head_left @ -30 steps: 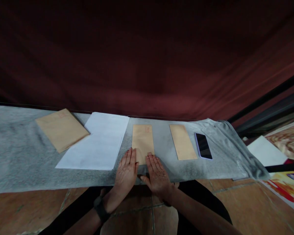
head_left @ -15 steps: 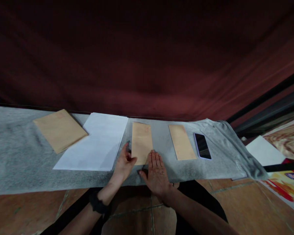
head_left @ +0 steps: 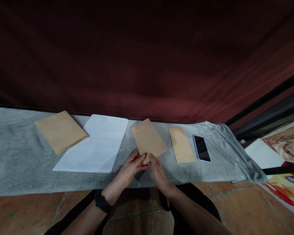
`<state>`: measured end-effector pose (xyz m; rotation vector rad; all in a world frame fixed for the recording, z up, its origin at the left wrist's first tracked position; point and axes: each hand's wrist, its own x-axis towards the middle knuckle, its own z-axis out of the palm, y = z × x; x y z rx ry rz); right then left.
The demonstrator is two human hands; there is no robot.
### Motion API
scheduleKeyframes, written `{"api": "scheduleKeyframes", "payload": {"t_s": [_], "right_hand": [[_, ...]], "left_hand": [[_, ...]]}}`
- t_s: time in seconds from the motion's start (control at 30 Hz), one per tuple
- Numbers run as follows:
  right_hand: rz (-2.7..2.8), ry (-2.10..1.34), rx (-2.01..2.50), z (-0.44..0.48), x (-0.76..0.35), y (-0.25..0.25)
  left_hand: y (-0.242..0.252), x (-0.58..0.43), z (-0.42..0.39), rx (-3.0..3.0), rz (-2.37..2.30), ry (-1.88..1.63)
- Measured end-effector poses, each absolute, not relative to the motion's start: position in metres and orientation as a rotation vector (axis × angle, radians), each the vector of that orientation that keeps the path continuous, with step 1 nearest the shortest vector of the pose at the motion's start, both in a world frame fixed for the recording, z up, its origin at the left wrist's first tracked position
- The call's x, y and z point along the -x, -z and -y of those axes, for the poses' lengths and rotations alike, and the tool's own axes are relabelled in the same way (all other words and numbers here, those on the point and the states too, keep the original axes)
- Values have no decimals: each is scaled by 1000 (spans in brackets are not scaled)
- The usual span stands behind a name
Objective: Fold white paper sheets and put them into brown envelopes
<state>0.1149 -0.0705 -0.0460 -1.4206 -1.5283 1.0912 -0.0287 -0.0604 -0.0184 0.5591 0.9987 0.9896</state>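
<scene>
A brown paper envelope (head_left: 149, 135) slants across the middle of the cloth, its near corner raised between my hands. My left hand (head_left: 133, 166) pinches that corner from the left, thumb on top and fingers beneath. From the right, my right hand (head_left: 158, 171) grips the same corner with its thumb on the upper face. To the right lies another brown envelope (head_left: 181, 144), flat and apart from my hands. White paper sheets (head_left: 95, 147) lie left of my left hand, partly under a stack of brown envelopes (head_left: 61, 130).
A phone (head_left: 202, 148) rests right of the envelopes on the grey cloth (head_left: 22, 156). A dark red curtain (head_left: 147, 65) hangs behind the narrow surface. Dark bars, a white sheet (head_left: 263, 153) and a colourful printed box (head_left: 287, 187) are at the right, above the tiled floor.
The middle envelope has turned from upright to slanted, its near end lifted off the cloth. My right hand has gone from lying flat to gripping the corner, and my left hand now grips it too.
</scene>
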Motion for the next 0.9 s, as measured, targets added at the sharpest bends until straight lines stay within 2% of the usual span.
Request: {"api": "scheduleKeyframes", "payload": {"t_s": [0.17, 0.33, 0.4, 0.53, 0.63, 0.77, 0.9], "right_hand": [[1574, -1279, 1352, 76, -106, 38], [1750, -1820, 1245, 67, -138, 14], [1793, -1669, 1294, 64, -145, 12], [2117, -814, 1361, 66, -137, 24], [2389, -435, 1386, 72, -126, 43], [2453, -316, 1422, 75, -121, 58], [2406, -321, 1457, 69, -123, 52]], "left_hand": [[21, 39, 57, -688, -1086, -953], [23, 56, 52, -837, -1243, -859], [27, 60, 52, -887, -1304, -833], [35, 64, 53, -931, -1312, -742], [39, 65, 55, -920, -1314, -731], [44, 57, 61, -885, -1303, -821], [44, 43, 66, -819, -1262, -933]]}}
